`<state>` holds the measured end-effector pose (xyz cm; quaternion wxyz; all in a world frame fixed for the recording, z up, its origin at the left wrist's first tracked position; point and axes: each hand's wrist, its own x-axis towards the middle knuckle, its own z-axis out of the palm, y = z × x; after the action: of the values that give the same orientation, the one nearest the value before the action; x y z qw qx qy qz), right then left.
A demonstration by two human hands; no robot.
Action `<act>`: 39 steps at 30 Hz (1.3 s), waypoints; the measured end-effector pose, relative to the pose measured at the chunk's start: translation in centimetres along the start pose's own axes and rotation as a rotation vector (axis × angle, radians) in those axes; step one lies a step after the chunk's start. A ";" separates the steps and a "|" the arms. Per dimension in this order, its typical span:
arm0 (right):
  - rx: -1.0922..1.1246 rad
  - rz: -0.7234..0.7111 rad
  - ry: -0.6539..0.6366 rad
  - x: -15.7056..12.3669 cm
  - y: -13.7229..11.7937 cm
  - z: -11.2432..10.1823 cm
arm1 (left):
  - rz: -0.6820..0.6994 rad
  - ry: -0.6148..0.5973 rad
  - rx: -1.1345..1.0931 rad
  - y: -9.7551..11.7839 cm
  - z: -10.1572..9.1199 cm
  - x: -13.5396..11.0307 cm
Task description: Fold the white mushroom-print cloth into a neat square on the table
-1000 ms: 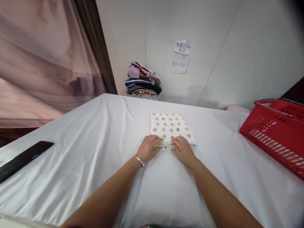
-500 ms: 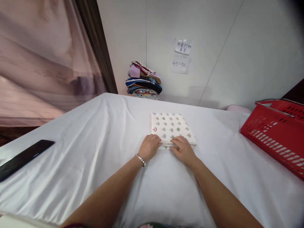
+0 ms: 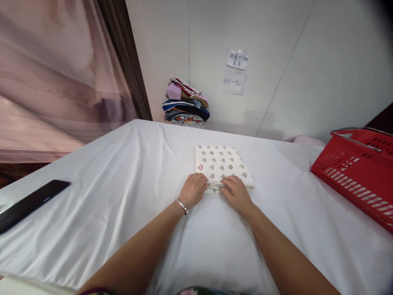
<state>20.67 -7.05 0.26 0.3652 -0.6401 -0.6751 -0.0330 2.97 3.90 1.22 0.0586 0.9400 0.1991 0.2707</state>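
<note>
The folded cloth point(image 3: 221, 163) is seen at frame centre on the desk point(image 3: 123, 172) — soft, light, judged floppy. The left hand point(image 3: 193, 190) and right hand point(image 3: 238, 193) are laid together on its near edge, the best hold; whether it is pinched cannot be told.

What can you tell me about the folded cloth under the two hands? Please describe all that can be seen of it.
The cloth is folded into a flat, nearly square packet; several layers show at its near edge. It looks like soft cream cotton, printed with small mushroom shapes, mostly grey, a few green or red. It lies flat on the white sheet. The left hand rests on its near left corner and the right hand on its near edge; whether they pinch it cannot be told. Nothing else touches it.
</note>
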 end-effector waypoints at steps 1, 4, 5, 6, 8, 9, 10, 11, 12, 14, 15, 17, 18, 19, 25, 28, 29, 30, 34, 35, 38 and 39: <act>-0.012 -0.004 0.001 0.0 0.0 0.1 | 0.000 0.000 0.001 0.0 0.0 0.0; -0.058 -0.026 0.007 0.0 0.0 0.2 | -0.002 0.003 0.001 0.0 0.0 0.0; -0.069 -0.035 0.012 0.0 0.0 0.2 | -0.002 0.004 -0.002 0.0 0.0 0.0; -0.075 -0.043 0.018 0.0 0.0 0.2 | -0.002 0.007 -0.006 0.1 0.0 0.0; -0.081 -0.053 0.028 -0.1 0.0 0.1 | 0.001 0.012 -0.012 0.1 -0.1 0.0; -0.085 -0.058 0.024 -0.1 0.1 0.1 | 0.003 0.012 -0.012 0.1 -0.1 0.0; -0.089 -0.064 0.014 -0.2 0.1 0.0 | 0.005 0.009 -0.010 0.1 -0.1 0.0; -0.094 -0.070 -0.001 -0.2 0.1 0.0 | 0.007 0.002 -0.005 0.1 -0.1 -0.1; -0.095 -0.077 -0.017 -0.2 0.2 0.0 | 0.008 -0.005 0.000 0.0 -0.1 -0.1; -0.092 -0.088 -0.041 -0.1 0.2 0.0 | 0.006 -0.015 0.006 0.0 -0.1 -0.1; -0.088 -0.091 -0.046 -0.1 0.3 0.0 | 0.005 -0.016 0.003 -0.1 -0.1 -0.2; -0.082 -0.094 -0.055 -0.1 0.3 -0.1 | 0.011 -0.014 -0.016 -0.1 -0.1 -0.2; -0.082 -0.094 -0.061 -0.1 0.3 -0.1 | 0.017 -0.011 -0.032 -0.1 -0.1 -0.3; -0.082 -0.094 -0.067 -0.1 0.3 -0.2 | 0.025 -0.005 -0.047 -0.1 -0.1 -0.3; -0.074 -0.080 -0.087 0.0 0.2 -0.3 | 0.082 0.059 -0.084 0.4 0.0 -0.4; -0.081 -0.079 -0.082 0.0 0.1 -0.3 | 0.117 0.064 -0.080 0.9 0.2 -0.4; -0.085 -0.080 -0.080 0.0 0.1 -0.2 | 0.125 0.055 -0.078 1.0 0.3 -0.3; -0.088 -0.081 -0.078 0.0 0.1 -0.2 | 0.130 0.042 -0.075 1.1 0.3 -0.3; -0.082 -0.082 -0.084 0.1 0.0 -0.3 | 0.119 0.012 -0.043 1.4 0.6 -0.2; -0.078 -0.081 -0.090 0.1 -0.1 -0.4 | 0.118 0.008 -0.033 1.4 0.6 -0.2; -0.073 -0.080 -0.109 0.2 -0.3 -0.6 | 0.124 -0.004 0.000 1.6 0.8 -0.1; -0.074 -0.078 -0.116 0.2 -0.4 -0.7 | 0.124 -0.005 0.013 1.7 0.9 0.0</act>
<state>20.69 -7.32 1.00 0.3002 -0.6272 -0.7178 -0.0349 3.99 2.31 0.82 0.0363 0.9516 0.1420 0.2701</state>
